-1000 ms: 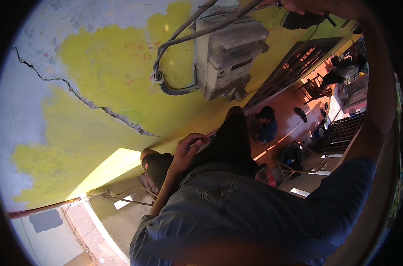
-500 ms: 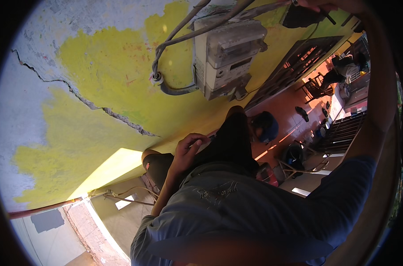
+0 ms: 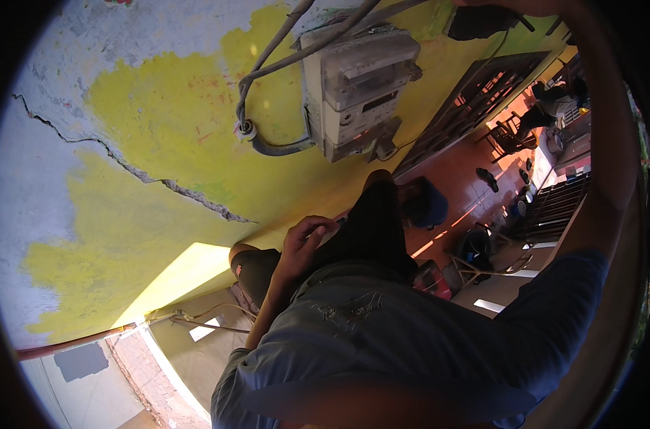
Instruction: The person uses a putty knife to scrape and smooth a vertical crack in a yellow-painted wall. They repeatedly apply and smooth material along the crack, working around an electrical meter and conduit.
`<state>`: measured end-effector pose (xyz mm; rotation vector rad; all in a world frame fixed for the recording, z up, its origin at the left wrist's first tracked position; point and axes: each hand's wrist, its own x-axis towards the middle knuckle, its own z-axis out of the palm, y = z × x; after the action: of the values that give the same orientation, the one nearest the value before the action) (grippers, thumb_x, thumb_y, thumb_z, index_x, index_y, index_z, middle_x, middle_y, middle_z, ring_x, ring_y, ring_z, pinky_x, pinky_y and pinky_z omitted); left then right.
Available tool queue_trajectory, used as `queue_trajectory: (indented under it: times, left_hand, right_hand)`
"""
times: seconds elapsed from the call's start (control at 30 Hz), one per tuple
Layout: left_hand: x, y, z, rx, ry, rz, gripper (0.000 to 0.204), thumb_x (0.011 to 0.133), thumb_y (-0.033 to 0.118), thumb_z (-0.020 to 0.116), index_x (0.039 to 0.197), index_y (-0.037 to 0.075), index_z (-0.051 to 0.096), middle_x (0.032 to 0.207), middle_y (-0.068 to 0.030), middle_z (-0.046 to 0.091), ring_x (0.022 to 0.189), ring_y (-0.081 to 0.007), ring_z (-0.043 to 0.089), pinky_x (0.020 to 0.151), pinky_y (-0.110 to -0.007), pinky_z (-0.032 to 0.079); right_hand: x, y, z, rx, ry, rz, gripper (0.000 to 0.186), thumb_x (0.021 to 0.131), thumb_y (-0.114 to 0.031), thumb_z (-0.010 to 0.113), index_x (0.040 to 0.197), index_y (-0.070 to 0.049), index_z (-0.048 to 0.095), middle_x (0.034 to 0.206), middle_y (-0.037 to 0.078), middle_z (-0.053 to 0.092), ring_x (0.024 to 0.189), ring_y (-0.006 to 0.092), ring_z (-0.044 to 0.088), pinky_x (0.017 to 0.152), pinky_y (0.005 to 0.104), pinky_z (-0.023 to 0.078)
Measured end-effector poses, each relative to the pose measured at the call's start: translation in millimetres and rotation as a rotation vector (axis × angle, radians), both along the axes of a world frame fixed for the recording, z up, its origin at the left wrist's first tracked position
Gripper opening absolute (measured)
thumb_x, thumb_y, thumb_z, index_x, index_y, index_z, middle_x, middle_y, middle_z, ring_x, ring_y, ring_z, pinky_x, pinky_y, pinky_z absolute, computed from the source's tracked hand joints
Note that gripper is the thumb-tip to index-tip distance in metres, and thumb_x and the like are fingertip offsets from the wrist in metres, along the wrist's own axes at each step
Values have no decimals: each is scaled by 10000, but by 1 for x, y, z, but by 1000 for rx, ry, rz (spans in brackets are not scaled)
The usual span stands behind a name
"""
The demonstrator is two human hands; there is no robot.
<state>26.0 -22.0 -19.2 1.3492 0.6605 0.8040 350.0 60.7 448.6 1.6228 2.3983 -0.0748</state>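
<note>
My left hand (image 3: 301, 242) rests by my thigh with its fingers curled together. A small dark thing shows at its fingertips, too small to name. My right arm is raised along the right side, and my right hand (image 3: 529, 6) reaches the upper edge, where its fingers are mostly cut off. Just below that hand is a dark block-shaped thing (image 3: 482, 23) at the yellow wall. Between my hands, a dusty grey electricity meter (image 3: 364, 89) is fixed to the wall. Thick grey cables (image 3: 296, 58) run past it, and one loops into its lower side.
A long crack (image 3: 135, 170) crosses the peeling yellow wall (image 3: 175, 107) on the left. Below right lies a red tiled floor (image 3: 457, 186) with a wooden chair (image 3: 507, 139), sandals (image 3: 487, 179) and a dark blue rounded thing (image 3: 426, 204) beside my leg.
The meter and cables sit slightly further left in the picture as the view shifts. My right hand has slipped further past the upper edge. My left hand stays in nearly the same place.
</note>
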Motion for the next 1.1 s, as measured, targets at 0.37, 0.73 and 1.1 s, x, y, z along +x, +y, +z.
queue_trajectory:
  times: [0.37, 0.73, 1.1]
  left_hand:
    - [-1, 2, 2, 25, -8, -10, 218, 1063, 134, 564, 1183, -17, 666, 1124, -112, 739, 1100, -194, 669, 1014, -338, 487]
    - [3, 10, 9, 28, 34, -15, 211, 1060, 127, 563, 1177, -13, 671, 1116, -109, 738, 1095, -187, 664, 1011, -336, 484]
    - [0, 17, 14, 59, 9, -10, 203, 1057, 120, 568, 1165, -17, 671, 1108, -105, 732, 1068, -192, 668, 992, -338, 496]
  right_hand:
    - [6, -8, 6, -16, -70, -78, 337, 956, -88, 668, 1276, 18, 693, 962, 133, 758, 795, 143, 644, 710, 335, 514]
    - [10, -8, 15, -67, -60, -196, 358, 930, -51, 674, 1284, -6, 700, 1027, 137, 755, 865, 159, 666, 741, 327, 522]
    - [12, -20, 6, 109, -57, -119, 342, 926, -55, 660, 1255, 26, 702, 935, 155, 756, 786, 185, 677, 705, 350, 536]
